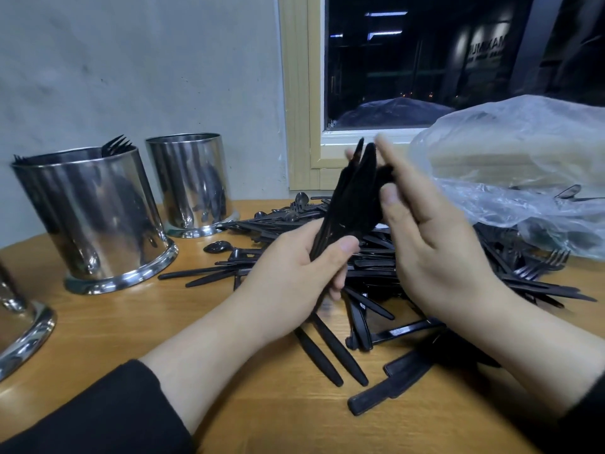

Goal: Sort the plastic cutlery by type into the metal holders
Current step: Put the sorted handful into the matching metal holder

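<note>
Left hand [296, 267] gripping bundle of black knives [352, 198] | right hand [435, 244] flat, steadying tips | risk: loose bundle fanning, spilling onto pile [376, 267] at 6 o'clock

The shiny cylindrical metal holder [19, 326] at the left edge is cut off, only its flared base and lower wall showing. The bunch of black plastic cutlery [355, 194] between the hands is motion-blurred, so its type cannot be told. The crumpled clear plastic bag [523, 165] hides part of the black cutlery pile [376, 267] and runs off the right edge.
</note>
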Available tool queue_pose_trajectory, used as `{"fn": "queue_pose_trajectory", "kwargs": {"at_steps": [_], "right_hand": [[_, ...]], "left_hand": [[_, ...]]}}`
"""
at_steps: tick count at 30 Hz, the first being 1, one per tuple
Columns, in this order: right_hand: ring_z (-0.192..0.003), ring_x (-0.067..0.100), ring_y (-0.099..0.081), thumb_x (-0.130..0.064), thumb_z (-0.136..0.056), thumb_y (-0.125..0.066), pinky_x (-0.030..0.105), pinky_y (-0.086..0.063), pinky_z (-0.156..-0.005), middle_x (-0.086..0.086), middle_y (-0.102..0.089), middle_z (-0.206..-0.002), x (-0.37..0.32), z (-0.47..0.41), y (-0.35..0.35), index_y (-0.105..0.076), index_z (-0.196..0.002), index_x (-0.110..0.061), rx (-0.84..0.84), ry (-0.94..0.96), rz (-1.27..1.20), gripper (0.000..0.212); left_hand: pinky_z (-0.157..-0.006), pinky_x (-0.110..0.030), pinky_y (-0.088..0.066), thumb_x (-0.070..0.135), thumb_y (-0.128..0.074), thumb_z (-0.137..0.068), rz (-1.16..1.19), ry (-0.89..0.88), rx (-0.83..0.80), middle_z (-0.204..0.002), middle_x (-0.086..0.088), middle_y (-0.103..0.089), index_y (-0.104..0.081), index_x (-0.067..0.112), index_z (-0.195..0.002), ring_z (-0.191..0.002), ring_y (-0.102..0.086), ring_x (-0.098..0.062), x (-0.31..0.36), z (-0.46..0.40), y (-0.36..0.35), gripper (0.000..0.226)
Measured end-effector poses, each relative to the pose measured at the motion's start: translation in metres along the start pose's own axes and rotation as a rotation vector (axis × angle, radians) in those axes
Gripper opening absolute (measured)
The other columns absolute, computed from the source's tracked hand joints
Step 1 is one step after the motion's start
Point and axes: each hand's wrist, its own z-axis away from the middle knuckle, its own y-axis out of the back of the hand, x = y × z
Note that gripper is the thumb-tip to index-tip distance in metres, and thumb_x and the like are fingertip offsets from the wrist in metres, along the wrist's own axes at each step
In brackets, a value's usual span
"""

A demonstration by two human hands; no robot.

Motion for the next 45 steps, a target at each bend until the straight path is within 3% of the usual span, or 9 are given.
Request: {"fn": "queue_pose_trajectory", "kwargs": {"at_steps": [4,7,10,12,15,21,28,39,45], "right_hand": [[-0.133,-0.016,-0.039,-0.028,-0.105,-0.037,0.002,-0.029,-0.103,-0.024,-0.046,-0.147,-0.004,0.005,-0.004,-0.030,-0.156,-0.027,-0.159,-0.005,0.015,0.052],[-0.128,-0.010,-0.049,-0.031,-0.105,-0.042,0.013,-0.036,-0.107,-0.026,-0.053,-0.139,-0.003,0.006,-0.005,-0.019,-0.157,-0.036,-0.207,-0.060,-0.041,0.057],[-0.110,-0.002,-0.063,-0.038,-0.098,-0.052,0.028,-0.047,-0.100,-0.031,-0.066,-0.109,-0.004,0.007,-0.006,-0.017,-0.158,-0.034,-0.221,-0.139,-0.126,0.070],[-0.101,0.005,-0.067,-0.041,-0.092,-0.063,0.034,-0.053,-0.093,-0.022,-0.071,-0.101,-0.008,0.005,-0.005,-0.036,-0.152,-0.031,-0.184,-0.178,-0.146,0.066],[-0.091,0.023,-0.068,-0.045,-0.084,-0.075,0.045,-0.053,-0.084,0.000,-0.073,-0.097,-0.015,0.001,-0.004,-0.069,-0.111,-0.029,-0.177,-0.203,-0.104,0.032],[-0.055,-0.003,-0.056,-0.048,-0.080,-0.078,0.006,-0.041,-0.055,-0.012,-0.065,-0.061,-0.034,-0.009,-0.007,-0.069,-0.079,-0.019,-0.074,-0.300,-0.092,0.030],[-0.038,0.001,-0.048,-0.034,-0.091,-0.060,0.010,-0.033,-0.040,-0.008,-0.056,-0.043,-0.057,-0.038,-0.018,-0.071,-0.072,-0.016,-0.080,-0.332,0.106,0.028],[-0.049,0.019,-0.042,-0.047,-0.096,-0.058,0.025,-0.032,-0.050,0.003,-0.049,-0.049,-0.063,-0.097,-0.077,-0.063,-0.071,-0.010,-0.070,-0.392,-0.160,0.044],[-0.039,0.015,-0.031,-0.031,-0.102,-0.050,0.017,-0.026,-0.038,0.004,-0.040,-0.044,-0.074,-0.119,-0.105,-0.047,-0.059,-0.009,-0.187,-0.306,-0.067,0.048]], "left_hand": [[-0.073,-0.048,-0.056,0.041,-0.060,-0.099,0.036,0.024,0.010,-0.060,-0.002,-0.061,-0.061,0.025,-0.084,-0.062,-0.063,-0.023,-0.006,0.000,-0.007,0.022],[-0.072,-0.044,-0.057,0.039,-0.064,-0.098,0.042,0.111,-0.055,-0.060,-0.003,-0.063,-0.068,0.022,-0.090,-0.064,-0.066,-0.031,-0.005,0.000,-0.005,0.019],[-0.065,-0.035,-0.055,0.032,-0.060,-0.100,0.046,0.125,-0.056,-0.051,0.001,-0.056,-0.062,0.026,-0.068,-0.052,-0.058,-0.022,-0.005,-0.001,-0.005,0.033],[-0.055,-0.035,-0.049,0.029,-0.060,-0.099,0.083,0.098,-0.032,-0.047,0.001,-0.050,-0.062,0.027,-0.068,-0.045,-0.050,-0.018,-0.004,-0.001,-0.004,0.031],[-0.048,-0.018,-0.036,0.026,-0.066,-0.097,0.084,0.071,-0.034,-0.046,0.012,-0.049,-0.071,0.021,-0.085,-0.041,-0.043,-0.002,-0.002,-0.002,-0.001,0.014],[-0.050,-0.017,-0.035,0.027,-0.071,-0.090,-0.146,0.067,-0.080,-0.053,0.012,-0.054,-0.063,0.029,-0.065,-0.050,-0.047,-0.001,-0.002,-0.004,0.002,0.027],[-0.065,-0.029,-0.052,0.024,-0.069,-0.087,-0.121,-0.003,0.103,-0.077,0.007,-0.070,-0.066,0.029,-0.093,-0.073,-0.064,-0.010,0.001,-0.008,0.025,0.008],[-0.052,-0.032,-0.035,0.034,-0.069,-0.092,-0.343,0.002,0.427,-0.058,0.005,-0.047,-0.041,0.033,-0.064,-0.060,-0.050,-0.021,-0.022,-0.019,0.088,0.040],[-0.062,-0.035,-0.049,0.040,-0.072,-0.092,-0.359,-0.033,0.538,-0.070,0.007,-0.055,-0.058,0.027,-0.091,-0.069,-0.056,-0.018,-0.037,-0.020,0.111,0.018]]}}
